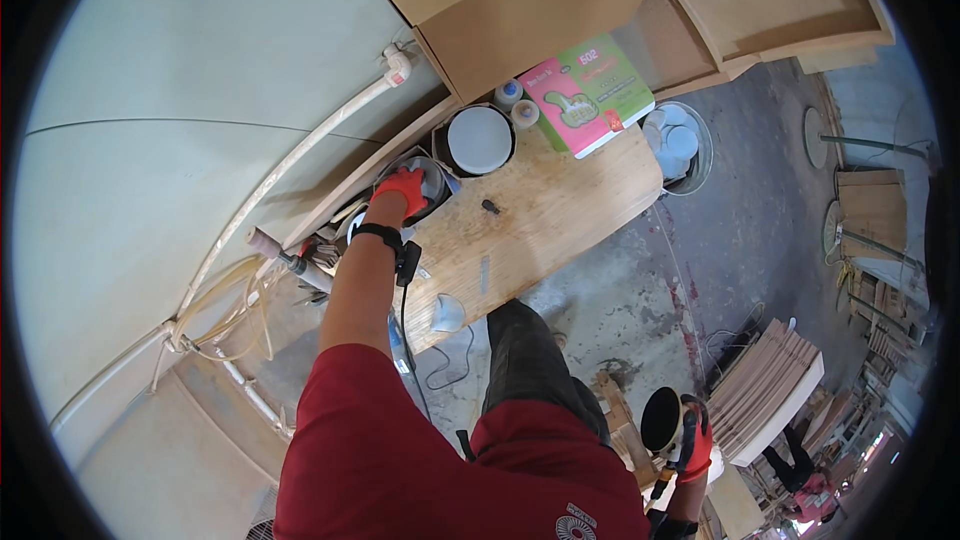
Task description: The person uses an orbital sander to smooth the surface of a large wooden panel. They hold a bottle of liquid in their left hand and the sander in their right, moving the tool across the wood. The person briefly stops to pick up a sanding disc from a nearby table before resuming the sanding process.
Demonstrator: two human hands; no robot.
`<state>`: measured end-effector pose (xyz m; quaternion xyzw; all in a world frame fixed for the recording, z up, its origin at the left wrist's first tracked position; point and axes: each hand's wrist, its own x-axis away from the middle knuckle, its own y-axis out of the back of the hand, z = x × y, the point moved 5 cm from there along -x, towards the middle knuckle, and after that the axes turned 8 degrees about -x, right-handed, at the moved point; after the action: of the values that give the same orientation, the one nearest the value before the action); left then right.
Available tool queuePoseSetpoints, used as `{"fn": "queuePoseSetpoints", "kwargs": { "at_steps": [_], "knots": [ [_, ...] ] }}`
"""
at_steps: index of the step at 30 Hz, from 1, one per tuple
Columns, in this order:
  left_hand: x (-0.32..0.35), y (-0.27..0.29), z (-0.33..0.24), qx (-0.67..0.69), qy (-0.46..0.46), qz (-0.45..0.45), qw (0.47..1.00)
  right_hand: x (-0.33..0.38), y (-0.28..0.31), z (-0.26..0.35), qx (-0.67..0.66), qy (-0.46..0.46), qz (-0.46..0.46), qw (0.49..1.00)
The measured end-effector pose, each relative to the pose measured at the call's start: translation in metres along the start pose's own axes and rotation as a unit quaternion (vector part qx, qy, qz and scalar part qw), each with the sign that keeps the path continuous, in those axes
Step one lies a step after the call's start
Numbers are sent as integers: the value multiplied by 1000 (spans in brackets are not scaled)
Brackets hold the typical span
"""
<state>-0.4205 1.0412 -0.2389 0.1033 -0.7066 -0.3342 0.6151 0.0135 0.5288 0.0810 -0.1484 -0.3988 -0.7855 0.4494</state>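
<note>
The right hand (697,440), fingers curled, holds one round, black-faced sander (661,420). The left hand (404,188), grip hidden, is by the table's (575,195) left edge.

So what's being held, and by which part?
The right hand holds a round tool by its body, behind the black disc; whether the left hand grips anything cannot be told.

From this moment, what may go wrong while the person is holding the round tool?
The left hand, close to the white-topped tub, might knock it.
The black cable below the left wrist could snag on the table.
The round tool in the right hand, held near the stacked boards, might bump them.
</note>
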Motion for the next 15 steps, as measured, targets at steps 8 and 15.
{"fn": "queuePoseSetpoints", "kwargs": {
  "at_steps": [8, 15],
  "knots": [
    [-19, -10, 10, -17, -28, -1, 999, 8, 10, -33, -84, -43, -15, 995],
    [-9, -4, 8, -45, -6, -37, 998, 10, 2, -13, -44, -38, -4, 998]
  ]
}}
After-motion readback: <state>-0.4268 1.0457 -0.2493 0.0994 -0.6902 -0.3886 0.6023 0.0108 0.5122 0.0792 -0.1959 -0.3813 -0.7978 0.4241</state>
